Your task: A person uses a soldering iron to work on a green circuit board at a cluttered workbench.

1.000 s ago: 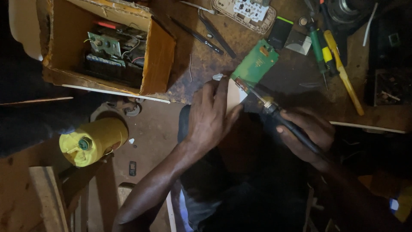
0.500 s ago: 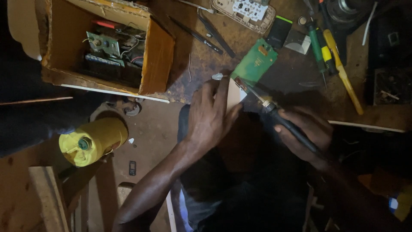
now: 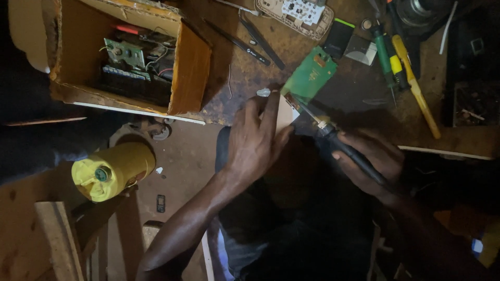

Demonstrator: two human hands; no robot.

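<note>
My left hand (image 3: 255, 143) presses down on a small pale board piece (image 3: 285, 112) at the front edge of the worn brown workbench (image 3: 239, 78), next to a green circuit board (image 3: 311, 75). In my right hand (image 3: 372, 161) I grip the black handle of a soldering iron (image 3: 333, 138); its metal tip reaches to the near end of the green board, close to my left fingertips. The spot where the tip touches is partly hidden by my fingers.
An open cardboard box (image 3: 187, 67) with circuit boards and wires stands at the left. Black tweezers (image 3: 245, 44), a white keypad panel (image 3: 297, 14), yellow and green screwdrivers (image 3: 411, 83) lie on the bench. A yellow canister (image 3: 112, 169) sits lower left.
The hands, iron and green board have hardly moved; only the view has shifted slightly.
</note>
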